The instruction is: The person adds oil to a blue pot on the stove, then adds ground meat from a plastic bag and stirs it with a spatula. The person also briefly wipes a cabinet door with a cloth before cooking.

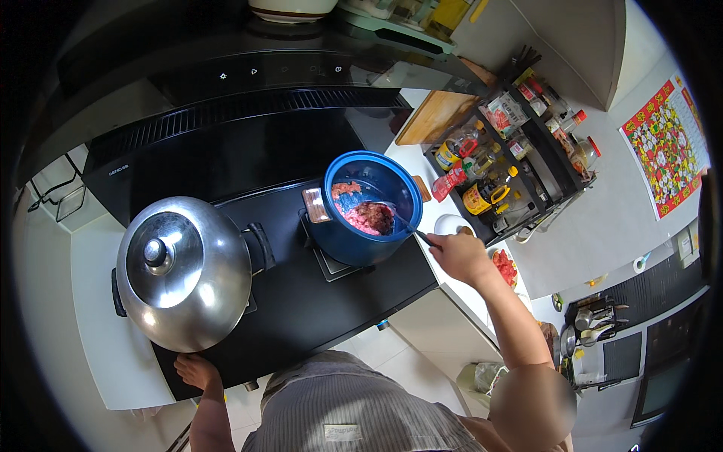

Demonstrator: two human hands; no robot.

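Note:
My right hand (460, 257) grips the dark handle of a long cooking utensil (404, 221), a spoon or spatula, over the rim of a deep blue pot (361, 248). The pot has wooden side handles and stands on the right burner. Inside lies ground meat (368, 217), partly pink and partly browned, covering the utensil's head. A smaller clump (345, 189) sits by the far left wall. My left hand (196, 370) rests at the front edge of the black stovetop (294, 322), holding nothing. Just beyond it stands a large domed steel-lidded wok (186, 271) with dark handles.
Right of the pot, a white bowl (449, 224) and a plate of chopped red food (504, 266) stand on the counter. Behind them is a black rack (542, 195) of bottles and jars, beside a wooden cutting board (432, 118). A range hood (254, 99) overhangs the stove's back.

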